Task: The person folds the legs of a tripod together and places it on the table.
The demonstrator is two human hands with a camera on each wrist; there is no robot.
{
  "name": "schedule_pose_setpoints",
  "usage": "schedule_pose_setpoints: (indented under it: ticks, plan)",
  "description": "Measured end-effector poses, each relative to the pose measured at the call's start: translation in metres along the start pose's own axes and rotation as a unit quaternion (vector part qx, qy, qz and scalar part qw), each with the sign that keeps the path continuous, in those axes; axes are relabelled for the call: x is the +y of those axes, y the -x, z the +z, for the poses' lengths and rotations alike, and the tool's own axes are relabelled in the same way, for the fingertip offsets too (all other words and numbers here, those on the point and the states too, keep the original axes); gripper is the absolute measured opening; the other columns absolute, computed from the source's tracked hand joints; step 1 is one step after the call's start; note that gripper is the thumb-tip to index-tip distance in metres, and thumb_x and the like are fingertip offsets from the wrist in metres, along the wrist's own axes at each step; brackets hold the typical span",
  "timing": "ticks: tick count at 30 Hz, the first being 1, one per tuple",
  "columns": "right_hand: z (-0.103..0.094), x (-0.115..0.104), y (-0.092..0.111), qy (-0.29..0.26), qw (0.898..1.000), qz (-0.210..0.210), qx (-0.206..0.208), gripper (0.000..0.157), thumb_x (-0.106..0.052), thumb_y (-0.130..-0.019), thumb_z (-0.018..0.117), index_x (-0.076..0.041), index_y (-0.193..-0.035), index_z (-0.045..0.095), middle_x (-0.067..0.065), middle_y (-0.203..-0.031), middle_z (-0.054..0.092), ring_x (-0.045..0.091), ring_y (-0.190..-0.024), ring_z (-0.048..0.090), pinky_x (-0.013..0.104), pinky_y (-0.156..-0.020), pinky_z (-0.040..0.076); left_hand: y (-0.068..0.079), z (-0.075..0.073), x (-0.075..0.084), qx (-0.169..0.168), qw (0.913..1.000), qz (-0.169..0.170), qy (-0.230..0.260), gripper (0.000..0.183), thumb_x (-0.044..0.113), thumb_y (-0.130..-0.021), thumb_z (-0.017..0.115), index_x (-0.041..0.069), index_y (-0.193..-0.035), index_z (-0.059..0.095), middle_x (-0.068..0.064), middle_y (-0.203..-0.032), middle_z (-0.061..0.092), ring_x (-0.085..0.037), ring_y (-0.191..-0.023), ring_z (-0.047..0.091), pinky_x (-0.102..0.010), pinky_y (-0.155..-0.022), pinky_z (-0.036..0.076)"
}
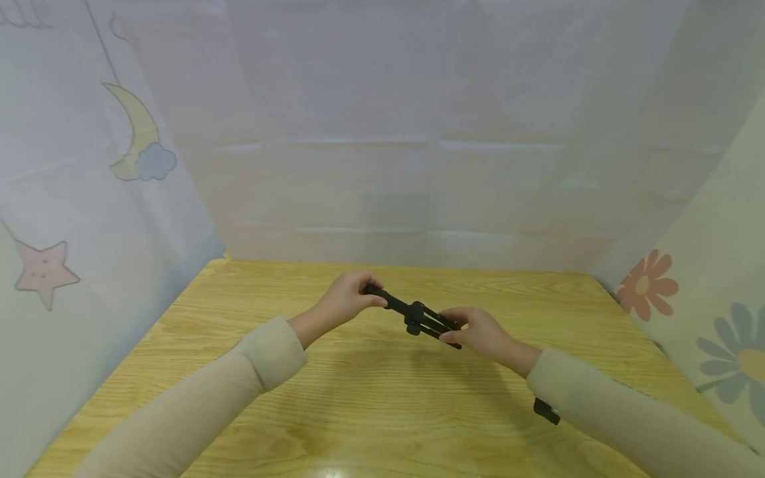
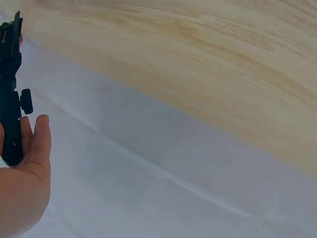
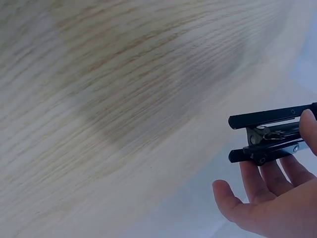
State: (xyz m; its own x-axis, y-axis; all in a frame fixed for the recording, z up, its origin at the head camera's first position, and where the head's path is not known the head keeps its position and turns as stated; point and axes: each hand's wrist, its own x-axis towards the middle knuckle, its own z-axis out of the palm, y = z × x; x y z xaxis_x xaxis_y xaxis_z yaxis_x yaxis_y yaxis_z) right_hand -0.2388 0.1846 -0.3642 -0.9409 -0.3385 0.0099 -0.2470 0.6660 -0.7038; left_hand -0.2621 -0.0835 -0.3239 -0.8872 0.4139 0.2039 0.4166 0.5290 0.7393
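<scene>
A small black tripod (image 1: 414,315) is held over the table between both hands, slanting down to the right in the head view. Its narrow end lies in my left hand (image 1: 345,296), pinched between thumb and fingers. My right hand (image 1: 483,333) grips the slim legs at the other end, which stand slightly apart. In the left wrist view, a knob sticks out from the side of the tripod (image 2: 9,104) just above the fingertips. The right wrist view shows the leg ends of the tripod (image 3: 262,118), with a metal bracket between them.
The wooden table (image 1: 358,411) reaches back to a pale hanging sheet (image 1: 418,166). Printed sheets with a moon (image 1: 139,126) and flowers (image 1: 648,284) flank it left and right. A small black object (image 1: 546,411) shows beside the right sleeve.
</scene>
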Motion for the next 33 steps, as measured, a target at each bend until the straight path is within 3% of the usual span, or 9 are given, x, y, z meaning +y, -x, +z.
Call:
schedule_pose_setpoints:
  ticks: [9,22,33]
  plan:
    - [-0.007,-0.002,0.002,0.003,1.000,-0.004,0.002,0.048,-0.012,-0.089,0.072,0.006,-0.131,0.057,0.023,-0.123,0.060,0.036,-0.110,0.057,0.040,-0.078,0.051,0.004,0.003,-0.012,-0.008,1.0000,-0.001,0.002,0.019,0.011,-0.086,0.073,0.000,-0.100,0.068,-0.004,-0.089,0.065,-0.013,-0.074,0.057,-0.028,-0.067,0.049]
    - [-0.010,0.000,0.003,-0.021,1.000,0.004,0.011,0.047,-0.010,-0.088,0.073,0.009,-0.128,0.058,0.025,-0.123,0.060,0.038,-0.109,0.057,0.036,-0.076,0.052,0.008,0.014,-0.027,-0.016,0.9990,-0.039,0.013,0.016,0.010,-0.086,0.074,0.001,-0.098,0.068,-0.003,-0.090,0.066,-0.014,-0.078,0.059,-0.030,-0.071,0.050]
    - [-0.010,-0.002,0.003,-0.033,0.999,0.026,0.022,0.048,-0.010,-0.087,0.073,0.009,-0.128,0.058,0.027,-0.124,0.058,0.038,-0.109,0.058,0.039,-0.079,0.053,0.007,0.022,-0.040,-0.026,0.9989,-0.037,-0.006,0.015,0.011,-0.086,0.074,0.003,-0.098,0.068,-0.002,-0.090,0.066,-0.013,-0.078,0.059,-0.030,-0.070,0.050]
